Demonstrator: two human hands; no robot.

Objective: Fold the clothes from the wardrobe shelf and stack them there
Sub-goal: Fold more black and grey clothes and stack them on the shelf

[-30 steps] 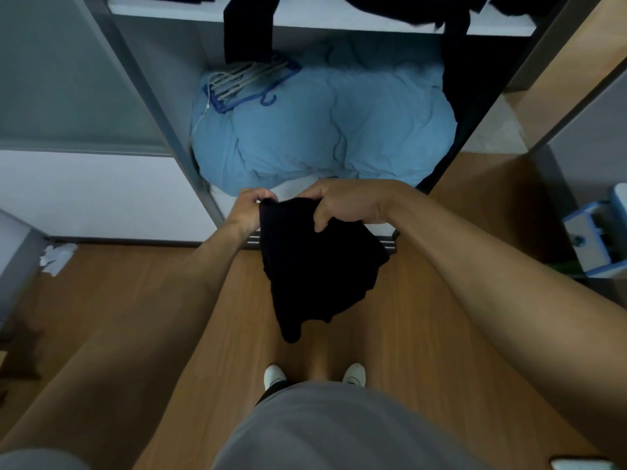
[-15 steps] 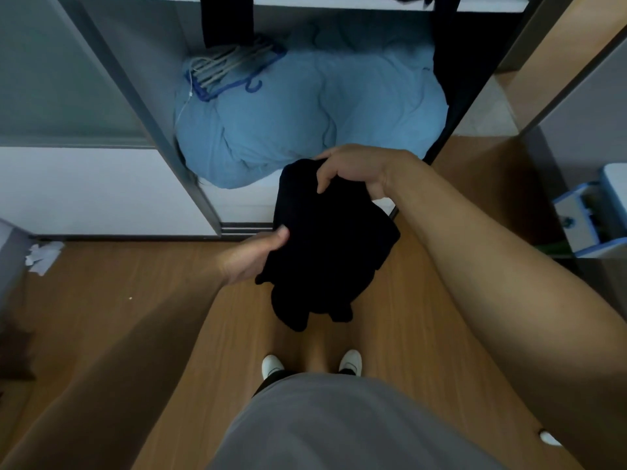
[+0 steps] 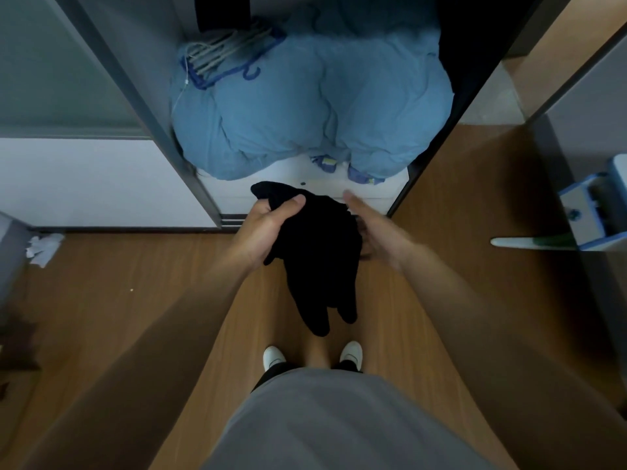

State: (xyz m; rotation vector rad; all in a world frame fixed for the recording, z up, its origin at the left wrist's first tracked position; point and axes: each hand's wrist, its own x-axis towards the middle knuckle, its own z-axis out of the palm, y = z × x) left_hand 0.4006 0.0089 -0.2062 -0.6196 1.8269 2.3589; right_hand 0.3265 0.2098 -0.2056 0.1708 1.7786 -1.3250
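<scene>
A black garment (image 3: 319,252) hangs bunched in front of me, above the wooden floor and before the open wardrobe. My left hand (image 3: 268,225) grips its upper left part, thumb curled over the cloth. My right hand (image 3: 376,232) is beside the garment's right edge with fingers straight; it looks blurred and holds nothing. The garment's lower ends dangle toward my feet. The wardrobe shelf above is out of the frame.
A big blue duvet (image 3: 312,106) fills the wardrobe's bottom, with a bundle of hangers (image 3: 224,52) on it. A grey door frame (image 3: 135,106) stands at the left, crumpled paper (image 3: 42,247) lies on the floor, and a blue-white box (image 3: 590,215) sits at the right.
My left hand has taken hold of the garment's top. My right hand has let go and moved to its right side, fingers straightened. The view has tilted further down.
</scene>
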